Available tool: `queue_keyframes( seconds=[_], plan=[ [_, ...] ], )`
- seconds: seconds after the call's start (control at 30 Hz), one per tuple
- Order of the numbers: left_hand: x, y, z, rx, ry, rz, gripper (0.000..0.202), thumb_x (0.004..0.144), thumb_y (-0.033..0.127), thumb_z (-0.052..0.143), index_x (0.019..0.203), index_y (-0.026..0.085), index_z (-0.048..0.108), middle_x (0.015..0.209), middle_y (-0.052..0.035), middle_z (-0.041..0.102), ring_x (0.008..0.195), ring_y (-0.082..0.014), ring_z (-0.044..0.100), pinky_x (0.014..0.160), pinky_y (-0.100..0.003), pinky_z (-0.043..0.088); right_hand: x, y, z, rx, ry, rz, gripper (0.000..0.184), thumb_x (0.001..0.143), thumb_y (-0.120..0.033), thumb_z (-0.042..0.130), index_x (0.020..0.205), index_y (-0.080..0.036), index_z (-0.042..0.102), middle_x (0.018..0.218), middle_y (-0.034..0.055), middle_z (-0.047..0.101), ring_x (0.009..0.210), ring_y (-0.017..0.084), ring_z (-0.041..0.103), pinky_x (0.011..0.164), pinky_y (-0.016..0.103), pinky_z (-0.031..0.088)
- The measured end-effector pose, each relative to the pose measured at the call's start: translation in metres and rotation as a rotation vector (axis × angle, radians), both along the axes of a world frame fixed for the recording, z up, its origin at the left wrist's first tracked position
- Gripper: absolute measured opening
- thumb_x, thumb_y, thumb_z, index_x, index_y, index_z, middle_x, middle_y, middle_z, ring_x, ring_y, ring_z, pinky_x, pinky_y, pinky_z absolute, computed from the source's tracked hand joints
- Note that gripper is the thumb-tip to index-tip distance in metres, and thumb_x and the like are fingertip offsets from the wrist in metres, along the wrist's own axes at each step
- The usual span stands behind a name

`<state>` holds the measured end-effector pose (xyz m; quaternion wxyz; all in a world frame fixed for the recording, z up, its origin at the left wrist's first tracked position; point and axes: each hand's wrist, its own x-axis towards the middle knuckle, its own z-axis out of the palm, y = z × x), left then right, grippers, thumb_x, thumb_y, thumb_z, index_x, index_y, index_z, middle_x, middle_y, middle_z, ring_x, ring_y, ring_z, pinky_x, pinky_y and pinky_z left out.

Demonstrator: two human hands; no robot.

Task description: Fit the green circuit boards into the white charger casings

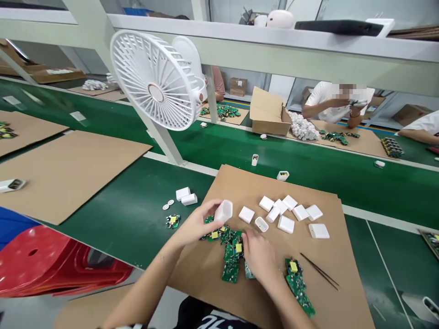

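Note:
My left hand grips a white plastic charger case with its thumb and fingers, tilted above the cardboard. Below it lies a loose group of green circuit boards, some with yellow blocks. My right hand rests over the right edge of this group, its fingers bent and closed at a circuit board; the back of the hand hides part of the grip. Several white cases lie beyond my right hand. One case shows its open end.
A cardboard sheet covers the bench. Tweezers and more circuit boards lie at right. Two white cases and a single board sit at left. A white fan hangs ahead; co-workers sit across the green belt.

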<state>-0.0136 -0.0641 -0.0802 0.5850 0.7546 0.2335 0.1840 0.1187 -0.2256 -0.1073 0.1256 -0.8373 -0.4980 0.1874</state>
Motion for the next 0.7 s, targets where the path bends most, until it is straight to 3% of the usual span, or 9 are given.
queue_keyframes(
  seconds=[0.13, 0.23, 0.3, 0.4, 0.53, 0.63, 0.7],
  plan=[
    [-0.048, -0.04, -0.036, -0.327, -0.163, 0.127, 0.052, 0.073, 0.047, 0.073, 0.115, 0.018, 0.062, 0.115, -0.0125, 0.068, 0.104, -0.0286, 0.063, 0.091, -0.038, 0.049, -0.004, 0.024, -0.009, 0.018, -0.029, 0.002, 0.015, 0.088, -0.016, 0.053, 0.081, -0.014, 0.066, 0.092, 0.0138, 0.071, 0.078, 0.024, 0.071, 0.064, 0.029, 0.051],
    [-0.062, -0.066, -0.063, -0.525, -0.218, 0.2, 0.054, 0.07, 0.049, 0.077, 0.113, 0.019, 0.066, 0.11, -0.0123, 0.07, 0.101, -0.0297, 0.064, 0.087, -0.036, 0.049, 0.002, 0.019, -0.013, 0.167, -0.031, 0.032, 0.015, 0.084, -0.011, 0.057, 0.071, -0.017, 0.061, 0.079, 0.0062, 0.071, 0.068, 0.019, 0.069, 0.059, 0.025, 0.049],
    [-0.062, -0.078, -0.07, -0.663, -0.275, 0.262, 0.054, 0.068, 0.048, 0.079, 0.112, 0.019, 0.068, 0.109, -0.0122, 0.071, 0.102, -0.0306, 0.064, 0.087, -0.036, 0.048, 0.005, 0.008, -0.013, 0.317, -0.037, 0.049, 0.02, 0.089, -0.012, 0.051, 0.072, -0.019, 0.059, 0.067, 0.0016, 0.067, 0.061, 0.016, 0.066, 0.055, 0.023, 0.049],
    [-0.053, -0.088, -0.062, -0.911, -0.397, 0.229, 0.05, 0.07, 0.047, 0.078, 0.111, 0.019, 0.07, 0.119, -0.0131, 0.068, 0.108, -0.0324, 0.061, 0.087, -0.038, 0.049, 0.004, -0.015, -0.012, 0.59, -0.082, 0.081, 0.025, 0.096, -0.019, 0.04, 0.08, -0.019, 0.059, 0.079, 0.0064, 0.07, 0.074, 0.017, 0.07, 0.065, 0.027, 0.056],
    [-0.033, -0.09, -0.04, -1.245, -0.529, -0.063, 0.049, 0.075, 0.049, 0.072, 0.115, 0.019, 0.069, 0.132, -0.0133, 0.061, 0.111, -0.0289, 0.06, 0.09, -0.039, 0.049, -0.006, -0.047, -0.006, 0.916, -0.177, 0.2, 0.017, 0.092, -0.014, 0.048, 0.091, -0.022, 0.063, 0.096, 0.0094, 0.073, 0.089, 0.019, 0.071, 0.077, 0.031, 0.06],
    [-0.02, -0.09, -0.028, -1.298, -0.554, -0.179, 0.046, 0.078, 0.048, 0.07, 0.11, 0.015, 0.072, 0.125, -0.0139, 0.065, 0.113, -0.0268, 0.059, 0.094, -0.035, 0.047, -0.015, -0.06, -0.001, 1.045, -0.1, 0.231, 0.017, 0.087, -0.011, 0.059, 0.098, -0.023, 0.064, 0.104, 0.0089, 0.072, 0.096, 0.02, 0.07, 0.081, 0.032, 0.06],
    [-0.014, -0.092, -0.022, -1.23, -0.547, -0.181, 0.042, 0.077, 0.046, 0.071, 0.106, 0.015, 0.073, 0.12, -0.0136, 0.068, 0.111, -0.0255, 0.061, 0.091, -0.031, 0.048, -0.02, -0.061, 0.0, 1.045, 0.113, 0.092, 0.02, 0.088, -0.024, 0.062, 0.108, -0.023, 0.063, 0.115, 0.0116, 0.069, 0.105, 0.024, 0.068, 0.084, 0.036, 0.06]
  ],
)
